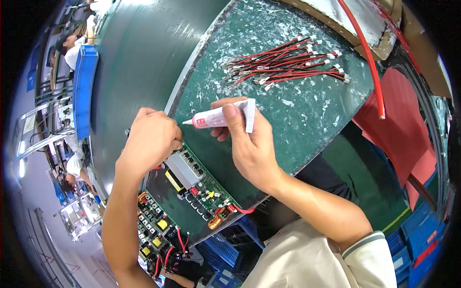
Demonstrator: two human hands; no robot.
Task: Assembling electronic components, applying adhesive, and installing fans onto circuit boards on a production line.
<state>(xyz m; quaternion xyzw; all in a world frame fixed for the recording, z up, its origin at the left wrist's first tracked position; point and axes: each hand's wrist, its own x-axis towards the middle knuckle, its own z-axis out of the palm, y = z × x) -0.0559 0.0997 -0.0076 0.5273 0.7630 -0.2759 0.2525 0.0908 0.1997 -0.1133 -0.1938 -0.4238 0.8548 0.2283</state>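
Observation:
In my right hand [252,144] is a white squeeze tube [211,118] with red print, gripped near its flat crimped end, its pointed nozzle aimed left. My left hand [151,134] is closed at the far end of a green circuit board [218,189]. Its curled fingers hide whatever they hold, and the nozzle tip is close beside them. The board carries a silver heat sink [185,169], a yellow-labelled transformer [174,180] and a copper coil [214,222]. A second circuit board [156,223] with yellow parts and red wires lies to the left, partly behind my left forearm.
A pile of red and black wires [288,62] with white connectors lies on the scuffed green worktop [307,115]. Left of it runs a dark conveyor belt [139,53]. A thick red cable [367,53] hangs at the right, near red sheets [396,125]. Blue crates [418,235] stand below.

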